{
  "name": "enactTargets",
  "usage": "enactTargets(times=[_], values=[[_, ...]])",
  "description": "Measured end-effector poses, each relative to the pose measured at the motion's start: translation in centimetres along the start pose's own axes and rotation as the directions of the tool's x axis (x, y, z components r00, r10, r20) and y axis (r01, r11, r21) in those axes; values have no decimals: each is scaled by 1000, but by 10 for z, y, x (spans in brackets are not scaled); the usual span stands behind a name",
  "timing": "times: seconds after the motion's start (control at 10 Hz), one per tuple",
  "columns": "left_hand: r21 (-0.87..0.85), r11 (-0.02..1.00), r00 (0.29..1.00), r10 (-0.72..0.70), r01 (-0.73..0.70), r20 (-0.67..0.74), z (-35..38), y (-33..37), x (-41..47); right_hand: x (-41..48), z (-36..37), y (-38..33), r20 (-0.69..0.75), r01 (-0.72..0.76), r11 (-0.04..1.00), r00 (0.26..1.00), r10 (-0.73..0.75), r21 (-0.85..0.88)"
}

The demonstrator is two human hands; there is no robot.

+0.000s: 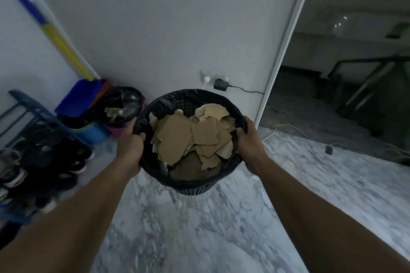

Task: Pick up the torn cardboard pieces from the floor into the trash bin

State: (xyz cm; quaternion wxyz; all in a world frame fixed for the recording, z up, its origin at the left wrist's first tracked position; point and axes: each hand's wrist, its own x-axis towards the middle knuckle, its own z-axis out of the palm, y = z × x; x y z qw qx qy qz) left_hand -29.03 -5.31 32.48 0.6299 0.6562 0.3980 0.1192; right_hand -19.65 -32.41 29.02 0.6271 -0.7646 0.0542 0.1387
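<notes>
Marble floor (199, 228) in grey and white meets a plain wall — a shoe rack (33, 117) and a second bin (124, 104) stand left of the grip. The left hand (131, 139) curls over the rim of the trash bin (184, 95) and the right hand (250, 137) clasps the opposite rim, so the bin sits between both grips, equally near to each. Torn cardboard pieces (177, 135) fill it. None shows on the floor — I judge the picking is done. Right of the grip opens a dark doorway (332, 95).
</notes>
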Motion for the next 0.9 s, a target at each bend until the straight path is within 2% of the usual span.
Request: enactTargets(times=[0.1,0.3,0.5,0.6,0.8,0.9], values=[[56,998,996,-3,-1,84,40,-44,73,51,17,60,-102,-25,999,994,29,33],[115,992,984,-73,55,165,107,-147,207,150,53,172,-201,-56,998,978,62,37],[91,994,970,-83,64,230,162,-253,311,229,89,280,-298,-30,999,954,37,27],[74,995,968,-88,73,234,187,-295,346,260,106,333,-359,-66,997,930,76,38],[125,992,953,-30,-9,303,209,-337,407,286,130,375,-428,-32,999,903,34,10],[171,985,935,-31,-32,353,210,-333,428,290,132,376,-399,-47,999,916,49,15]])
